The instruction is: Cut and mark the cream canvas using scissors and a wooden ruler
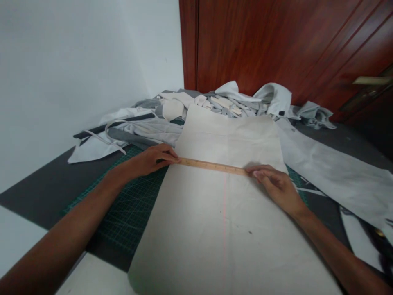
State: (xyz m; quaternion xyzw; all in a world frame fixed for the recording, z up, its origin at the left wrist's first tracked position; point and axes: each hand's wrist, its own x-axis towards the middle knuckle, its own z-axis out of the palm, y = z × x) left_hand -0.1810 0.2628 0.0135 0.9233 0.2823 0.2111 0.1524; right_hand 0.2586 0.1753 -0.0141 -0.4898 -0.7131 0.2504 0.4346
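**Q:** State the position of each hand.

**A:** The left hand (147,160) sits at the left end of a wooden ruler (211,166), fingers curled over it in a narrow hold. The right hand (276,186) is at the ruler's other end, its fingertips (254,173) against the wood. The grip is narrow there too, though whether the thumb is engaged cannot be determined.

**Q:** Location of the ruler?

**A:** Flat across a cream fabric panel (221,229) — spanning nearly its full width, tilted slightly downward toward the right hand. A faint pink line (224,221) runs lengthwise down the panel and meets the ruler's lower edge near the middle.

**Q:** Supporting surface?

**A:** A green gridded cutting mat (129,209) lies under the panel, and a dark grey mat (39,192) lies under that.

**Q:** Surrounding items?

**A:** A heap of white and grey fabric scraps (227,102) is piled beyond the panel's far edge — against a reddish-brown wooden door (260,41) and a white wall (76,73). A long pale fabric strip (334,172) lies to the right of the panel, just beside it.
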